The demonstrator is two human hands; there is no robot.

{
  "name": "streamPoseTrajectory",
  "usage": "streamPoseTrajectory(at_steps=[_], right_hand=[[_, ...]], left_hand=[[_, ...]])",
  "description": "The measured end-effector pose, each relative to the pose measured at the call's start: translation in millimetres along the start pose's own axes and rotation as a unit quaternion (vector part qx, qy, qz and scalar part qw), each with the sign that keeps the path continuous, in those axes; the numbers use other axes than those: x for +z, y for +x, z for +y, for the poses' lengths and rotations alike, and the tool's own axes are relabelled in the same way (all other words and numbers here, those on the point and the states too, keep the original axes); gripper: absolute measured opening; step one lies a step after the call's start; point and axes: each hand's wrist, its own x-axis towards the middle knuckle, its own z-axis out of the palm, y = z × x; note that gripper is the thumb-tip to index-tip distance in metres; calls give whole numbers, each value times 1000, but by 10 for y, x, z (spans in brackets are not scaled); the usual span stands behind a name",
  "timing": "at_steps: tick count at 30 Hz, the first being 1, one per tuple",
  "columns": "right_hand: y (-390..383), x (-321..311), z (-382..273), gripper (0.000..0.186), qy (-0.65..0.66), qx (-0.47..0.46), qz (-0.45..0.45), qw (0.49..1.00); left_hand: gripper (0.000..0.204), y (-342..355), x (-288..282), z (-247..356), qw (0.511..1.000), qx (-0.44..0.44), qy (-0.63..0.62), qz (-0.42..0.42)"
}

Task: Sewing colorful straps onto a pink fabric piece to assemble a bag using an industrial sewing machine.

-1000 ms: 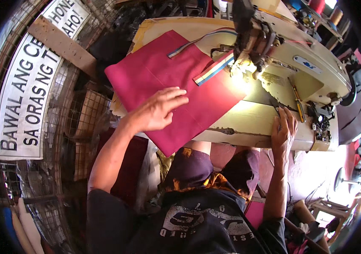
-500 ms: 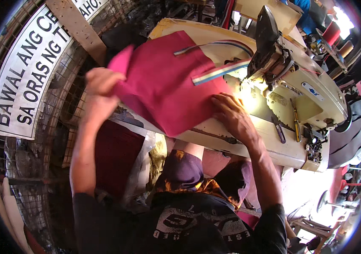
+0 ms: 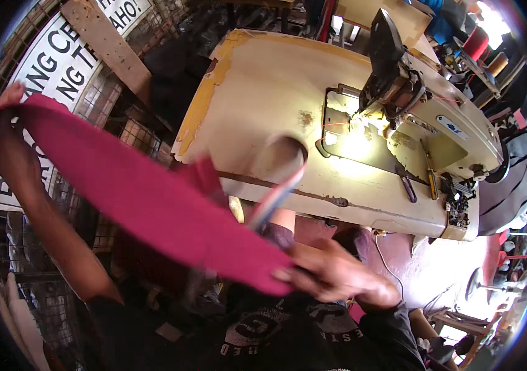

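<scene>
A magenta cloth piece (image 3: pixel 146 191) hangs stretched between my hands, blurred by motion and off the table. Its striped strap (image 3: pixel 279 198) swings loose near the table's front edge. My right hand (image 3: pixel 331 270) is closed on the cloth's near right end, in front of my shirt. Far up at the left, my left hand (image 3: pixel 11 99) is raised behind the cloth's other end; the cloth covers most of its fingers, so its grip is hidden.
A sewing machine (image 3: pixel 455 139) with its lamp lit stands on the worn cream table (image 3: pixel 257 93). A yellow-handled screwdriver (image 3: pixel 431 176) and dark-handled snips (image 3: pixel 407 185) lie beside it. A wire mesh wall with a white sign (image 3: pixel 41 68) and a wooden plank (image 3: pixel 106 46) rises at the left.
The magenta cloth has come off the table and away from the machine, toward me and leftward. My left hand swung far up-left; my right hand drew back to my body, now gripping the cloth's end.
</scene>
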Motion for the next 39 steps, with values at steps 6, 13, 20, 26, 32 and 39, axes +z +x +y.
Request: streamPoseTrajectory(at_steps=[6,13,20,26,32,39], right_hand=[[-983,-580,-351,38,46,56,516,853],[-1375,-903,-1173,46,-770,-82,447,447],[-441,-279,-856,58,-285,-21,60,956],[535,670,-80,52,-31,-33,151,987],[431,500,447,41,86,115,236,961],[471,333,824,41,63,258,292,919]], left_hand=[[39,-72,1608,736,971,-115,-144,-154],[25,332,2268,1090,853,468,228,25],[21,254,3045,-764,752,360,-440,-334],[17,-881,2874,-2562,626,-23,-723,-291],[19,-637,2742,-2763,681,-222,-602,-353],[21,-545,3542,-1657,889,-189,-180,-376]])
